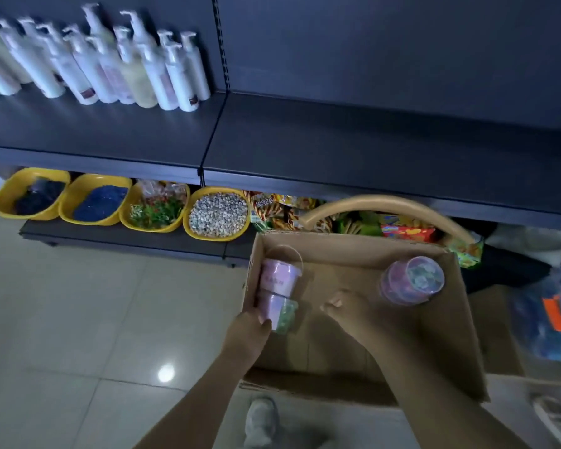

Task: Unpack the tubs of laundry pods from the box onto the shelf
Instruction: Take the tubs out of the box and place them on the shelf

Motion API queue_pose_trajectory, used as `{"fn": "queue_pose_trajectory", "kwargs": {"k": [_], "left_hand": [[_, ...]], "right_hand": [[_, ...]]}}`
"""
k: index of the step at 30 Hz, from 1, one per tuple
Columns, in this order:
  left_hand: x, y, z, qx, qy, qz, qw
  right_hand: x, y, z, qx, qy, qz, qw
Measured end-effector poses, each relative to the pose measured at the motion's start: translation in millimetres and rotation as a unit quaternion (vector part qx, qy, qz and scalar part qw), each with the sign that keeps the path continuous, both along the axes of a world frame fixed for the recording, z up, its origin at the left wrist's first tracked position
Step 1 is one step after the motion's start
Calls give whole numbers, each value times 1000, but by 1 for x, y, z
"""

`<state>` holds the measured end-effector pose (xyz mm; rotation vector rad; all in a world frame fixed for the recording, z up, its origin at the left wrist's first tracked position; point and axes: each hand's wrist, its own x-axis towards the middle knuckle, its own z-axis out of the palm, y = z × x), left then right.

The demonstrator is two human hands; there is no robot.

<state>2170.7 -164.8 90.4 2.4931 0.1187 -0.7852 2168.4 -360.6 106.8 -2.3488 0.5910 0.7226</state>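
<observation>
Head view: the cardboard box (434,335) sits open at lower centre-right, its plain brown walls creased and soft-edged. Two tubs lie on their sides against its left wall. The upper tub (280,277) is pale pink plastic with a thin wire bail arching over it, and just beneath it, touching, is the lower tub (280,314).

The left hand (250,328) reaches in from the lower middle. Its fingers (266,323) curl round the lower tub's smooth wall, probably to lift it clear, though the far fingers are hidden.

The right hand (344,307) hovers over the box floor, its fingers (332,303) loosely bent with nothing seen in them. Just beside it, at the box's right, the third tub (412,280) shows a clear round lid with pods inside. Whether the hand touches it I cannot tell.

Across the middle runs the dark matte shelf (370,147), with white pump bottles (117,66) at upper left. Its bare right half looks like the place meant for the tubs. Below it sit yellow basins (219,234).
</observation>
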Motion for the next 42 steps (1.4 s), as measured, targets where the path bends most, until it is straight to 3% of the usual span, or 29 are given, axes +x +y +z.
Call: {"fn": "queue_pose_trajectory", "kwargs": {"k": [4, 14, 17, 20, 24, 30, 33, 36, 38, 42], "left_hand": [[10, -7, -41, -3, 26, 48, 998], [29, -30, -140, 21, 52, 93, 994], [27, -37, -152, 45, 43, 102, 993], [21, -41, -156, 70, -25, 108, 991], [16, -45, -168, 19, 42, 157, 986], [11, -46, -180, 55, -23, 137, 989], [16, -49, -173, 6, -3, 153, 988], [24, -49, -170, 19, -3, 143, 989], [18, -46, -187, -35, 7, 137, 990], [29, -42, -192, -173, 106, 173, 964]], "right_hand": [[20, 6, -44, 36, 35, -37, 998], [76, 16, -153, 90, 9, -113, 989], [88, 26, -182, 130, 4, -141, 981], [93, 36, -202, 183, 16, -192, 964], [99, 44, -222, 257, 18, -257, 931], [90, 23, -230, 265, -8, -301, 916], [77, -4, -222, 242, -27, -311, 919], [61, -32, -215, 214, -24, -305, 928], [50, -45, -214, 202, -20, -315, 927], [33, -58, -217, 198, -23, -363, 910]]}}
